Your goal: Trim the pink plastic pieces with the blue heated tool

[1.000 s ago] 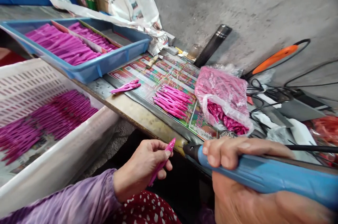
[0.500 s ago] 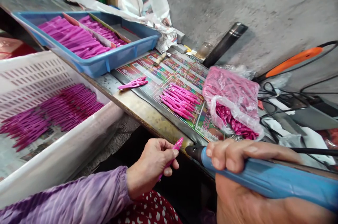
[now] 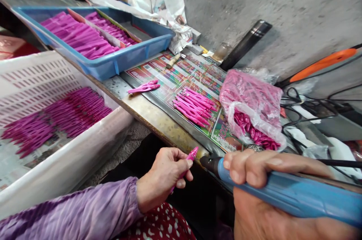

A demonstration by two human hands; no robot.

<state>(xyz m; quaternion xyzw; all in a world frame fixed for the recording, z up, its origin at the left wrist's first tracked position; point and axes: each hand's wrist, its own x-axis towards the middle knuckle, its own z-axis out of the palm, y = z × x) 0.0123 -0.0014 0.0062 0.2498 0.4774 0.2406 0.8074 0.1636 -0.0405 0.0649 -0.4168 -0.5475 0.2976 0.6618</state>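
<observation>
At the bench's front edge (image 3: pixel 161 123), left hand (image 3: pixel 164 179) has its fingers closed on a pink plastic piece (image 3: pixel 183 168). Middle of the piece is hidden behind them, upper tip shows. Right hand (image 3: pixel 254 166) has its fingers wrapped round a blue soldering iron (image 3: pixel 283 191). Its black tip (image 3: pixel 208 162) sits just beside the piece, not touching. Frame cuts off the iron's rear end and the lower palm. Further along the bench, on a printed sheet (image 3: pixel 147 68): two pink pieces (image 3: pixel 144 87) and a pile (image 3: pixel 195 108), with a plastic bag (image 3: pixel 251 100) of more at the sheet's right end. Back-left, a blue tray (image 3: pixel 113 64) holds rows of them; front-left, a white crate (image 3: pixel 85 149) as well. Vs a second back: scene sits further right in view, grip unchanged.
</observation>
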